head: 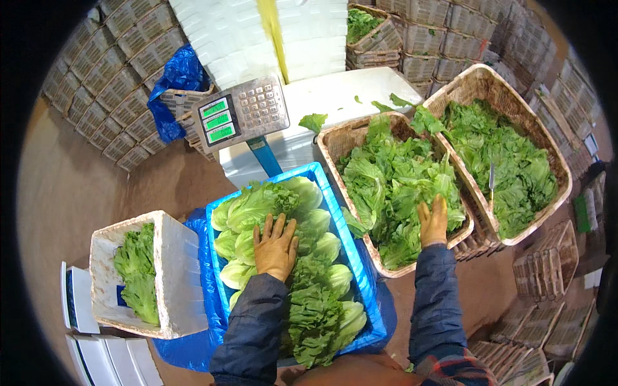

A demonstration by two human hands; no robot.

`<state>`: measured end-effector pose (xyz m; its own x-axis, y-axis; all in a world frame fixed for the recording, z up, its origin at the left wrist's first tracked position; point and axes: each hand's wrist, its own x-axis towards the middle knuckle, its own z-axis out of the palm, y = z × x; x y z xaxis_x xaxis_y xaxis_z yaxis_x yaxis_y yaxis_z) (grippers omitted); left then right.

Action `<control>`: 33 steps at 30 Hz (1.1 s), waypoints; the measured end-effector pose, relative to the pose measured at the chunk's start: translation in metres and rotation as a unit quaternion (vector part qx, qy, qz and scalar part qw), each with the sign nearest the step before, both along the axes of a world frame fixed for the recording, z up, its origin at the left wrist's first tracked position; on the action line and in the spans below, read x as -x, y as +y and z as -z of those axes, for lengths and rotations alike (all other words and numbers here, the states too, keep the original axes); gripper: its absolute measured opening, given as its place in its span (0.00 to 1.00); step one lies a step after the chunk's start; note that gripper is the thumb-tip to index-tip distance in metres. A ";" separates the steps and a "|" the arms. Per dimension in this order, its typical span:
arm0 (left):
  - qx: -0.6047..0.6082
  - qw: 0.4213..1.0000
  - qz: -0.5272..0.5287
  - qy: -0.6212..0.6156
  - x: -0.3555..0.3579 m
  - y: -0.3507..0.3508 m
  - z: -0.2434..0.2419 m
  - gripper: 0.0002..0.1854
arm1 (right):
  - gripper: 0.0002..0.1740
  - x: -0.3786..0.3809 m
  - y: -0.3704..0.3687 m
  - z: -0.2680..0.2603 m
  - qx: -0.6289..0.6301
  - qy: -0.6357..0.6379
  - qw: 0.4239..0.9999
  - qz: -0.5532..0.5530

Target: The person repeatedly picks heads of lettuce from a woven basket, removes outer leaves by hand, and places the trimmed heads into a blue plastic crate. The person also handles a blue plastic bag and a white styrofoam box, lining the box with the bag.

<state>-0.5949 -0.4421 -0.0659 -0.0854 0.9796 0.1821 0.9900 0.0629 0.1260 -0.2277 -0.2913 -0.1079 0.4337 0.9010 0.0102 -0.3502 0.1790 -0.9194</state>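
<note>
Both my hands wear tan gloves. My left hand (276, 248) lies spread on the romaine lettuce heads (316, 289), which fill a blue-lined crate (374, 299) in rows. My right hand (433, 222) rests with parted fingers on loose lettuce leaves (372, 183) in a plastic crate (345, 193) to the right; whether it grips a leaf, I cannot tell. A knife (491, 181) stands at the near edge of a second leaf-filled crate (562, 164). Beyond the blue crate is a digital scale display (241, 113) with a keypad.
At left, a white foam box (181, 284) holds more lettuce. Behind the scale, a white surface (338, 96) carries scattered leaves. Stacked plastic crates (120, 72) stand at far left, with more at right. Blue plastic film (178, 77) hangs over a crate near the scale.
</note>
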 end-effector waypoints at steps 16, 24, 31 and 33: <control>-0.009 0.999 -0.005 -0.041 -0.003 -0.005 -0.006 0.25 | 0.15 -0.008 -0.007 -0.017 0.069 -0.144 0.971 -0.180; -0.289 0.910 0.119 -0.273 0.014 -0.006 0.005 0.38 | 0.31 -0.145 -0.037 0.004 0.143 -0.376 0.885 -0.234; -0.256 0.925 0.046 -0.278 0.013 -0.030 -0.043 0.38 | 0.20 -0.199 -0.105 -0.026 0.360 -0.365 0.849 -0.130; -0.225 0.945 0.043 -0.236 0.005 -0.034 -0.077 0.33 | 0.23 -0.219 -0.080 -0.033 0.293 -0.502 0.813 -0.044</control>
<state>-0.6000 -0.4762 0.0115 -0.1849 0.8194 0.5426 0.8165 -0.1791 0.5488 -0.0086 -0.3714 -0.0749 0.4060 0.9056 -0.1223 0.6409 -0.3776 -0.6683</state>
